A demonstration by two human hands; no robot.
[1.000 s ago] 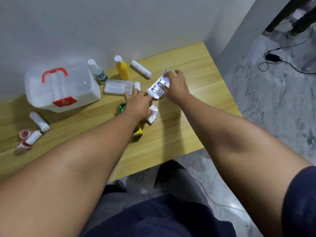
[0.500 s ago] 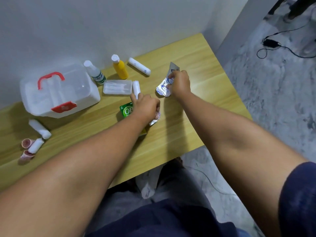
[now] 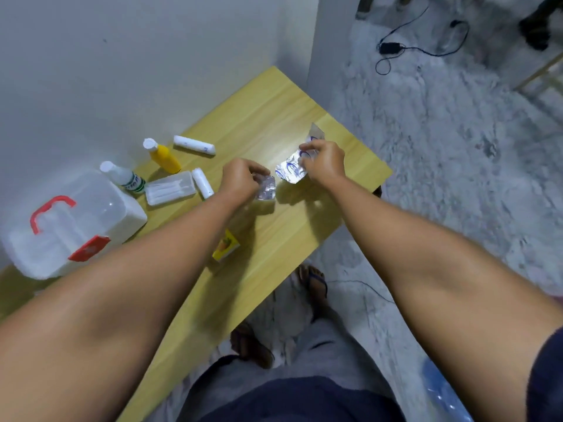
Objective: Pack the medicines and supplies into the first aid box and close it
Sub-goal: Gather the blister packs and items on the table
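Head camera: both hands are over the table [image 3: 274, 102], each holding a foil pill strip. The left hand [image 3: 240, 178] curls its fingers round a small crumpled strip [image 3: 267, 190] that sticks out just right of its fingertips. The right hand [image 3: 324, 161] pinches a longer strip [image 3: 289, 171], whose long axis runs from left of its fingers up past them. The first aid box [image 3: 70, 220] sits well left of the left fingers, lid down. The left hand is nearer, and the lid probably needs opening first.
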